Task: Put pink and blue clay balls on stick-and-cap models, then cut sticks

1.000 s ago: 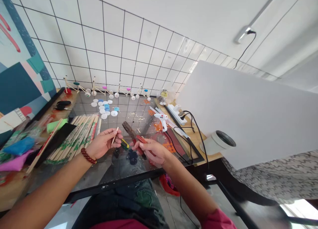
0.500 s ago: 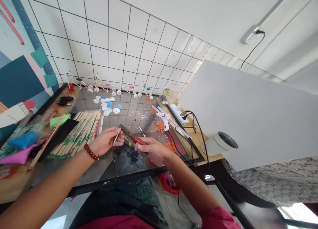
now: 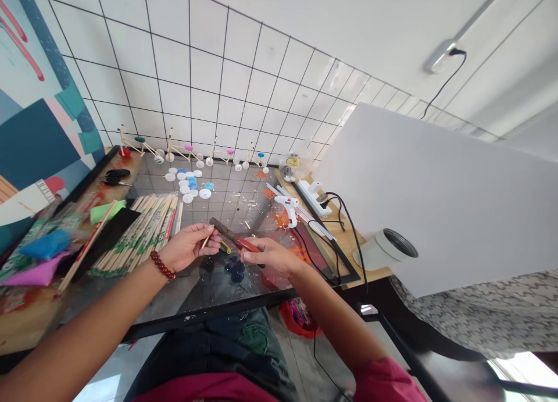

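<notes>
My left hand (image 3: 192,246), with a beaded bracelet at the wrist, pinches a short wooden stick (image 3: 205,241). Red-handled pliers (image 3: 240,242) are gripped in my right hand (image 3: 272,256). Their dark jaws meet the top of the stick beside my left fingertips; whether they are closed on it I cannot tell. Just under the pliers a yellow cutter (image 3: 225,248) lies on the glass tabletop. To the left of my left hand are wrapped bundles of wooden chopsticks (image 3: 139,233). White and blue bottle caps (image 3: 192,184) are grouped beyond my hands.
Small stick models with cap wheels (image 3: 209,160) line the back edge. A white glue gun (image 3: 288,209), glue sticks and a power strip (image 3: 314,198) are on the right, with a grey-white cylinder (image 3: 386,251). Colourful clay packets (image 3: 46,245) lie at left. Wood chips are scattered mid-table.
Almost nothing differs. Both hands keep the same hold on the stick and the pliers, and the view has shifted very slightly.
</notes>
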`<state>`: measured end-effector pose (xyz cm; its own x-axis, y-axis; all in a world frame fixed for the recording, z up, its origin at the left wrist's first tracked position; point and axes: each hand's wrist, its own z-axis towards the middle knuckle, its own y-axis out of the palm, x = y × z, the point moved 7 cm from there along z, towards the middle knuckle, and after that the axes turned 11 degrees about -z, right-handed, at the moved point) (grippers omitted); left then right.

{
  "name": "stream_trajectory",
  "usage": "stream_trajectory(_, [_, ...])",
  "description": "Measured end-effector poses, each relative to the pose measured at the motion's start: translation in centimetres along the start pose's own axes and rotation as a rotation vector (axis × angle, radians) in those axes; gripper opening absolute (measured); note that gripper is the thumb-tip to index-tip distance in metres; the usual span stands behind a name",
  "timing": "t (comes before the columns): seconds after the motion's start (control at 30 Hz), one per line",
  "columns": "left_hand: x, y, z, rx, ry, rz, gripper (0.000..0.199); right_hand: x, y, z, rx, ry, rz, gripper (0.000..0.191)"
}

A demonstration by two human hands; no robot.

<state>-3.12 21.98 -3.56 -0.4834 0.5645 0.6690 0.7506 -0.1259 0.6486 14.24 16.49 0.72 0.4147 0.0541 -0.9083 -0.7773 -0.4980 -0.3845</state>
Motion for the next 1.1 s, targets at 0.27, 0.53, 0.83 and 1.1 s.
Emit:
stream_trajectory(0.27, [-0.1,-0.2,-0.1,0.006,-0.019,0.036,0.026,0.8,-0.6,0.2,0.106,-0.069,-0.162,0.033])
stream_trajectory(0.53, [-0.3,0.0,-0.3,-0.032,-0.043,0.104,0.016,1.0,-1.1,-0.1,0.121,-0.069,-0.206,0.033])
stream_trajectory(0.83, [-0.6,-0.3,0.1,-0.048,-0.031,0.193,0.008,0.8,-0.7,0.1,0.057,-0.111,-0.321,0.034])
stream_trajectory(1.1, [-1.2,-0.1,0.2,-0.075,-0.03,0.237,0.015,0.0,-0.6,0.0,0.11,-0.165,-0.537,0.02])
